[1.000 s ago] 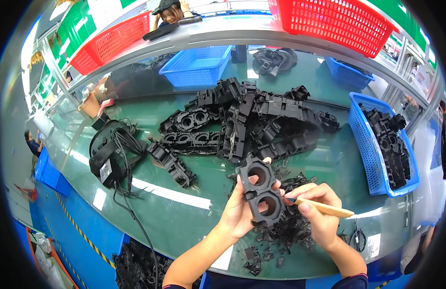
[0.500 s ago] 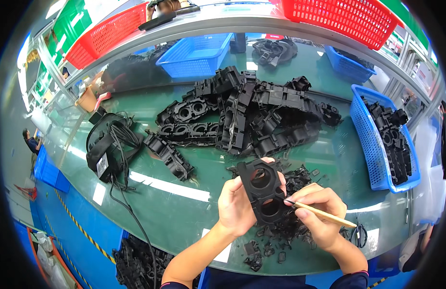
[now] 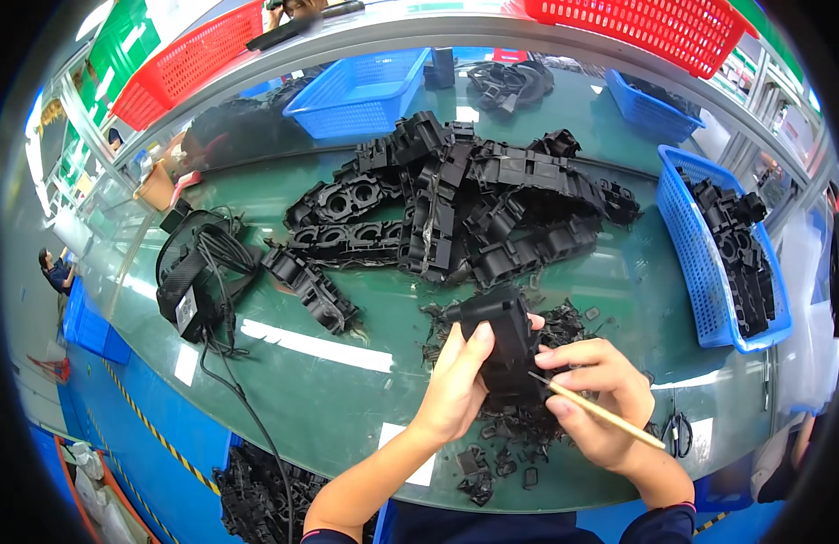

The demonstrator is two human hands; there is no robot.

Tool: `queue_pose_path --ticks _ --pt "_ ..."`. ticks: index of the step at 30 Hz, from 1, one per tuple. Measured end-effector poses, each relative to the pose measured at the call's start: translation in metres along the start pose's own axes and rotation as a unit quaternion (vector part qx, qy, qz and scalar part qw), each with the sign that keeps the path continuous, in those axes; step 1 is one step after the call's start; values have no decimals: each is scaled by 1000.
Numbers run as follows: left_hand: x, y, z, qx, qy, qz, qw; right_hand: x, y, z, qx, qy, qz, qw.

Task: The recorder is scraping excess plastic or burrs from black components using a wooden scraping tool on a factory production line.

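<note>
My left hand (image 3: 457, 376) is closed on a black moulded plastic part (image 3: 503, 344), held up over the near middle of the table with a solid side face upward. In my right hand (image 3: 605, 394) is a thin tool with a pale wooden handle (image 3: 610, 415), pinched between thumb and fingers. Its narrow dark tip lies close to the part's right side; whether it touches I cannot tell. Beneath the hands lie black plastic scraps (image 3: 478, 476). Farther back is a heap of similar black parts (image 3: 437, 199), and one separate part (image 3: 310, 286) lies left of centre.
A blue basket (image 3: 673, 227) of black parts stands at the right. Headgear with a coiled black cable (image 3: 206, 267) lies at the left. At the back are a blue basin (image 3: 356, 91) and red baskets (image 3: 637, 32) on a shelf. Below the table's edge are more black parts (image 3: 265, 490).
My left hand has turned the part, so its round openings no longer show and a solid side faces up. The right hand stays near it with the tool.
</note>
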State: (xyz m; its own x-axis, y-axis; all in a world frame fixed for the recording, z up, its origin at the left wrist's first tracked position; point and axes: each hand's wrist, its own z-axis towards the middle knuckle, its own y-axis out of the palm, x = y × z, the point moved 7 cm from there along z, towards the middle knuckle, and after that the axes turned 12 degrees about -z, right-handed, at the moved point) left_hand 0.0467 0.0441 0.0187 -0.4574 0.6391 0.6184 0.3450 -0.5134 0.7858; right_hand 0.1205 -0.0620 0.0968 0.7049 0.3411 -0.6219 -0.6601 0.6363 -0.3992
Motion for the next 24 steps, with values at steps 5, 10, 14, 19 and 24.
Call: queue_pose_path --ticks 5,10,14,19,24 --pt "3 -6 0 53 -24 37 998 13 0 -1 -9 53 45 998" --pt "-5 -4 -1 21 -109 91 990 13 -4 2 -2 23 23 999" --pt "-23 13 -16 -81 -352 -12 933 20 -9 3 24 -25 2 999" --pt "-43 23 -31 -156 -448 -85 876 26 -3 -7 40 -2 12 999" --pt "-37 31 -18 -219 -311 -175 908 45 -23 -4 131 155 -23 979"
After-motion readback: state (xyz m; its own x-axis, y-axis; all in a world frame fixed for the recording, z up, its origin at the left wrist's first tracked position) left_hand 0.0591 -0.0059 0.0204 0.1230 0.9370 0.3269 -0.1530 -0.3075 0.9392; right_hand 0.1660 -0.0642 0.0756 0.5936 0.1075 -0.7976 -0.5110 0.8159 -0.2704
